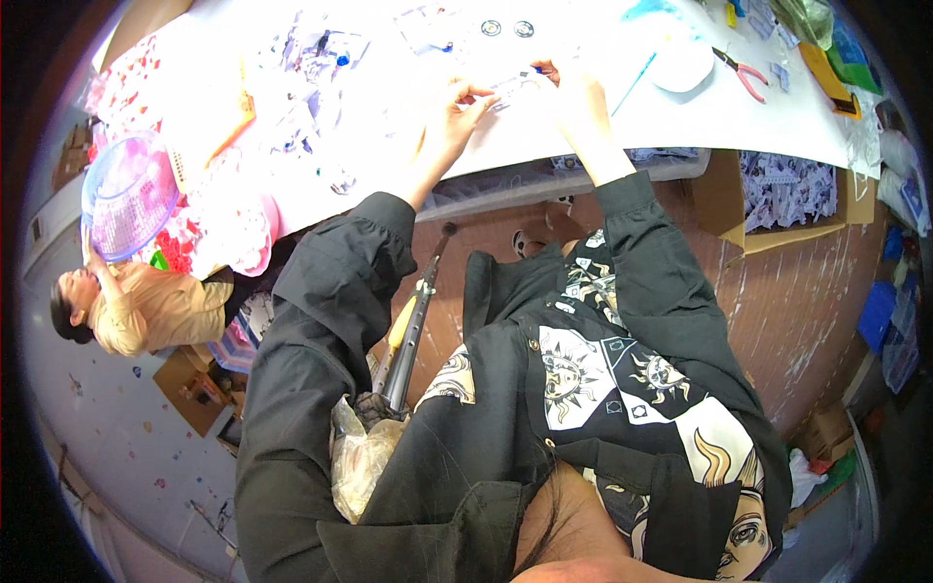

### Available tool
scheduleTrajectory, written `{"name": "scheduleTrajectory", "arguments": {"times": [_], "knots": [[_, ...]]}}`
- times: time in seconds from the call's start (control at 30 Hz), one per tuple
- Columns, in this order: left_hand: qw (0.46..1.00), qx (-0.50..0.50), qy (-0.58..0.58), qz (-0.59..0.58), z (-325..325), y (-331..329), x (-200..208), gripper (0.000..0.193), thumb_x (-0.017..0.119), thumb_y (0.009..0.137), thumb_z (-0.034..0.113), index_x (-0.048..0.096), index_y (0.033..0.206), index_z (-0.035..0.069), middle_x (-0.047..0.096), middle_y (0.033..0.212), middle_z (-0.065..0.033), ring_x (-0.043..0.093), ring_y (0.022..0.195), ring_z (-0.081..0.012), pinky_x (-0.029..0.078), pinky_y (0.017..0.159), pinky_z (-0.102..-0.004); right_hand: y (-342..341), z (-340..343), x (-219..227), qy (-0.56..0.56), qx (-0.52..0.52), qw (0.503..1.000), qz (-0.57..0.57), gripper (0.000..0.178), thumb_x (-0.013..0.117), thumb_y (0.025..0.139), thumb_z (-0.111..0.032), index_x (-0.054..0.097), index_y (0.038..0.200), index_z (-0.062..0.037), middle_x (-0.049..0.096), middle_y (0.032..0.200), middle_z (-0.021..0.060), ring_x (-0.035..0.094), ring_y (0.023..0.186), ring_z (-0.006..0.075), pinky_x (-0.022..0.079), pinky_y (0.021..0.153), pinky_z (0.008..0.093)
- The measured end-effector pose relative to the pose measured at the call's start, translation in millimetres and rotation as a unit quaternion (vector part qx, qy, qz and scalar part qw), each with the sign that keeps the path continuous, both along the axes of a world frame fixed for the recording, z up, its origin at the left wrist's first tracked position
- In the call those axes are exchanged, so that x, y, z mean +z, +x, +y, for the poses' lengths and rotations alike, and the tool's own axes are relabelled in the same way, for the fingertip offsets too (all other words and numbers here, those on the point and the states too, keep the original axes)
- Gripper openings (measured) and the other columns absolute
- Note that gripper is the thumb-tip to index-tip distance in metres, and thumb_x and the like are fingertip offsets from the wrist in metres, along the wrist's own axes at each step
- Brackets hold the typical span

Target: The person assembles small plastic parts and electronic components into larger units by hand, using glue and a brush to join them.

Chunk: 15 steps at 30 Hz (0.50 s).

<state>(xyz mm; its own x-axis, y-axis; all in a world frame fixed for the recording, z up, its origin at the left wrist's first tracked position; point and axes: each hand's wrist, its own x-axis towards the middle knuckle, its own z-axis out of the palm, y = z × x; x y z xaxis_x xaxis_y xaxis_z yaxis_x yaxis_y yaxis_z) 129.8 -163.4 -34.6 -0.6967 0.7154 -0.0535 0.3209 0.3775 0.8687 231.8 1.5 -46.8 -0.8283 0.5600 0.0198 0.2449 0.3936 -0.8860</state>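
Observation:
Over the white worktable (379,136), my left hand (455,119) has its thumb and forefinger drawn together in a pinch. Close by on its right, my right hand (575,95) has curled fingers near a dark blue bit. Between both sets of fingertips is a small pale strip-like piece (513,84) with a dark part at its right end; glare hides its exact kind. The fingers of each hand seem to grip an end of it. Two small black round parts (507,29) lie on the table beyond my hands.
Pliers with pink handles (746,80) and a thin blue stick (634,84) lie to the right. Small white-and-purple pieces (311,92) are scattered left. An open cardboard box (719,199) of similar pieces stands below the table edge. At far left, a person (155,306) holds a purple basket (131,194).

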Motion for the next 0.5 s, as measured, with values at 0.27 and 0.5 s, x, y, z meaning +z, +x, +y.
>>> {"name": "scheduleTrajectory", "arguments": {"times": [0.27, 0.5], "knots": [[1.0, 0.001, -0.002, -0.009, 7, -4, -18, 0.011, 0.071, 0.084, 0.015, 0.071, 0.091, 0.006, 0.056, 0.086, -0.0011, 0.05, 0.074, -0.0093, 0.042, 0.07, -0.0229, 2, -2, 0, -0.006, -0.02, 1.0, -0.008, 0.023, 0.063, 0.085, -0.015, 0.065, 0.107, -0.0066, 0.07, 0.09, 0.0134, 0.068, 0.081, 0.0201, 0.052, 0.072, 0.0309], [0.995, 0.028, -0.037, -0.082, 11, 0, -3, 0.014, 0.069, 0.086, 0.018, 0.071, 0.094, 0.007, 0.057, 0.084, -0.0003, 0.05, 0.073, -0.0077, 0.041, 0.068, -0.0208, 3, 1, -6, 0.03, -0.013, 0.999, -0.006, 0.024, 0.064, 0.086, -0.02, 0.065, 0.105, -0.0062, 0.07, 0.088, 0.0132, 0.069, 0.078, 0.0199, 0.051, 0.068, 0.0308]]}}
